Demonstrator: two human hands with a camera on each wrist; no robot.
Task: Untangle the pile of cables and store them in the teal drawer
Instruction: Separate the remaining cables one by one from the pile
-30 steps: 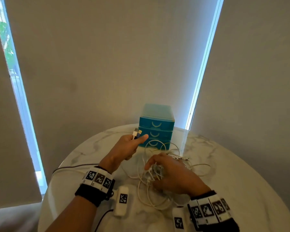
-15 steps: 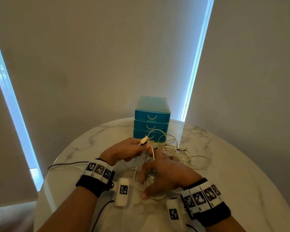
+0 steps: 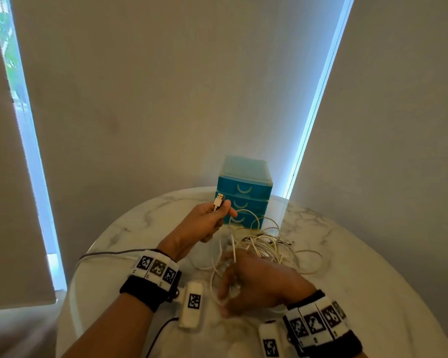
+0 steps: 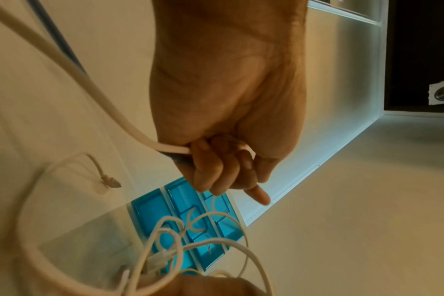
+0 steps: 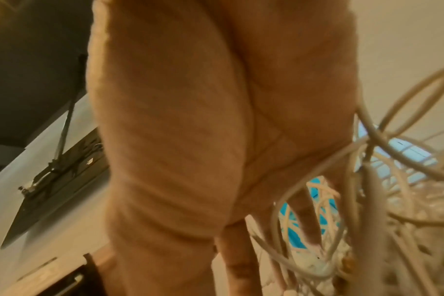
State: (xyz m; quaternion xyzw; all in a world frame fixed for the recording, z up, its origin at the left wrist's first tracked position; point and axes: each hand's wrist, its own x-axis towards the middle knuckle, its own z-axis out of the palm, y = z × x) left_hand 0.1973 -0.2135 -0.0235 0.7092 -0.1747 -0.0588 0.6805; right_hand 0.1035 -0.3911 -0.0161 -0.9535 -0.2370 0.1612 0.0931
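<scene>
Since half a second ago our left hand (image 3: pixel 204 223) lifted the plug (image 3: pixel 219 200) clear, fist round its cable. Right hand (image 3: pixel 256 285) fingers spread, pinning the pile (image 3: pixel 264 244) on the desk (image 3: pixel 373 267). Drawers (image 3: pixel 244 196) all closed; nothing stored yet.

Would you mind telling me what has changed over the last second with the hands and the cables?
The left hand, still gripping the white USB plug, dipped toward the cable pile half a second ago and has now lifted again, drawing its cable up. The right hand slid back toward the person, fingers still in the loops. The teal drawer unit stays shut and in place.
</scene>
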